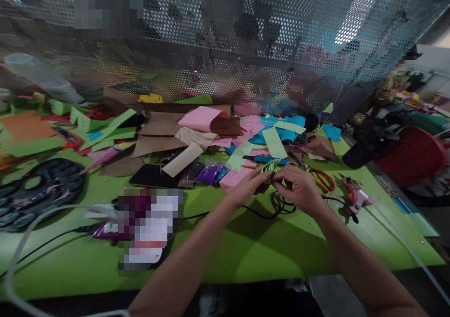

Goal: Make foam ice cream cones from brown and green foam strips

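Above the green table (253,265), my left hand (250,187) is closed on a small piece of pale green paper (270,166) that looks folded into several layers. My right hand (299,188) meets it from the other side, its fingers pinched together at the lower end of the paper. The fingertips partly hide that end. Just beyond my right hand lie scissors with red and yellow handles (324,180). A looped black cable (281,208) runs beneath both hands. A pink hot glue gun (357,196) rests to the right.
Coloured paper scraps cover the back, with a pink sheet (202,119) and brown sheets (160,122). A blurred-out phone (151,228), a black round tray (58,186) and a white cable (16,261) lie left. A perforated metal screen (218,40) stands behind; a red bin (411,155) is right.
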`<state>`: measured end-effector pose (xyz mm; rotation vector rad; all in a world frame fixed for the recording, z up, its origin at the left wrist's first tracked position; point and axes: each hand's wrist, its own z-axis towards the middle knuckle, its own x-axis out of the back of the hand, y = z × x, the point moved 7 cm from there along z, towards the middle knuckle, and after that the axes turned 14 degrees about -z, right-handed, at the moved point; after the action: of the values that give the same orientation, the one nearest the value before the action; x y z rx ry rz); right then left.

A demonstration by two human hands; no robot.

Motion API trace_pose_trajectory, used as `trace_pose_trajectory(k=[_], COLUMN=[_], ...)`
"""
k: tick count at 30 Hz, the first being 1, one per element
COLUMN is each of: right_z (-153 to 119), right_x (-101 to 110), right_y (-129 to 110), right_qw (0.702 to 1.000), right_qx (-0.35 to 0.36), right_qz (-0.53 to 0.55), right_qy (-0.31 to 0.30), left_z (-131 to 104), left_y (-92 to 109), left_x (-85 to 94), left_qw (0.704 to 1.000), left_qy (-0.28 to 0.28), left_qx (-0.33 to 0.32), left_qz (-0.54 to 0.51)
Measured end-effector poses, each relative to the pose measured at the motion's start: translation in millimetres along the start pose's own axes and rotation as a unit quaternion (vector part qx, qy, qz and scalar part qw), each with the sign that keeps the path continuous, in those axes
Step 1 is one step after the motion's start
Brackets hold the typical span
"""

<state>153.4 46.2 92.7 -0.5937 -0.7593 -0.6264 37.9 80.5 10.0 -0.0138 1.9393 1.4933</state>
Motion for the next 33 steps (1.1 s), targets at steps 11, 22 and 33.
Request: trace_pose_trajectory(k=[11, 22, 33], right_z=[-0.4, -1.7, -1.2], right_x=[1.2, 0.4, 1.1], right_y=[0.3, 3.1, 2.4], right_qw=[1.0, 1.0, 1.0], right_qx=[-0.002, 0.001, 0.01], right_qz=[0.006, 0.006, 0.014], right_qy=[0.002, -0.004, -0.02], left_z=[-0.2, 2.0, 1.7], left_y=[1.4, -3.7, -9.9], left_x=[0.9, 6.4, 10.7], left_qw=[1.0, 1.0, 0.997], left_qy=[0.006, 0.02, 0.047], left_qx=[0.01, 0.018, 0.054], left_qz=[0.003, -0.013, -0.029])
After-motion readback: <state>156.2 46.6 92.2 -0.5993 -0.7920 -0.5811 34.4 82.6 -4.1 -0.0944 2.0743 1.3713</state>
